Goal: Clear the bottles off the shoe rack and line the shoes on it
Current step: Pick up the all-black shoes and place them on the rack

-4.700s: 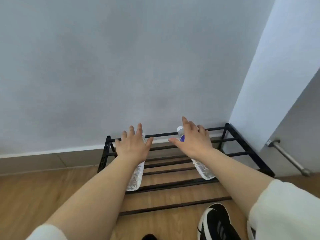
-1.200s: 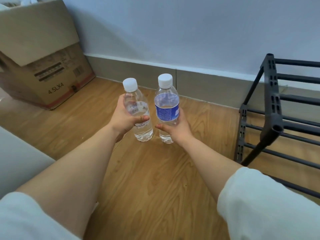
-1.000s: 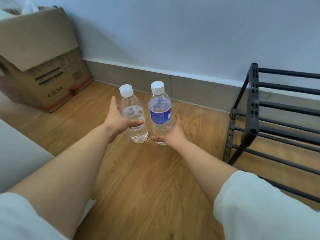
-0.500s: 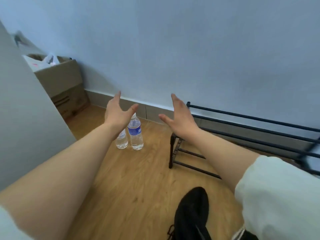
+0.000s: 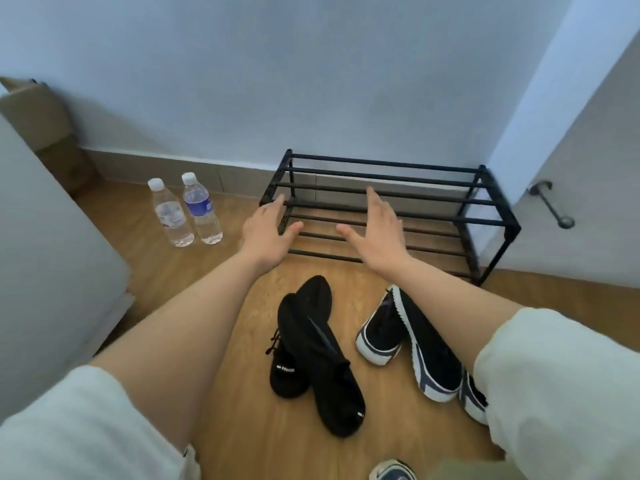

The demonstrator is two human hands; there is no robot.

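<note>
Lying nearest, at the bottom edge, part of a light-toed shoe [image 5: 393, 472], mostly cut off. Sprawling on the floor [image 5: 221, 341] just beyond, a black pair [image 5: 311, 351] on the left, overlapping and tipped on their sides, and a black-and-white pair [image 5: 412, 341] on the right, also tipped and leaning on each other. Waiting in a loose heap right in front of the rack, apparently dropped there for easy reaching, not yet lined up.

Hovering above and past the shoes, both forearms reaching forward. Left hand [image 5: 268, 230] spreading wide, thumb out, holding nothing, its fingertips lying over the rack's near left corner in this view; touching or only overlapping, cannot tell. Right hand [image 5: 379, 230] likewise splaying flat, palm turned inward, clasping nothing, floating over the middle bars. Each grip standing fully apart and empty, likely coming round toward the shoes for the next step.

Standing farther off against the wall, the rack [image 5: 498, 209], black, both tiers showing only bare bars. Judging from this, the clearing half looking done and the lining-up half not yet started.

Resting upright on the floor to the far left, well apart from the rack, two bottles [image 5: 187, 211] side by side, caps on, just touching or nearly so, parked there out of the way. Sitting behind them in the far left corner, a cardboard box [image 5: 45, 133].
</note>
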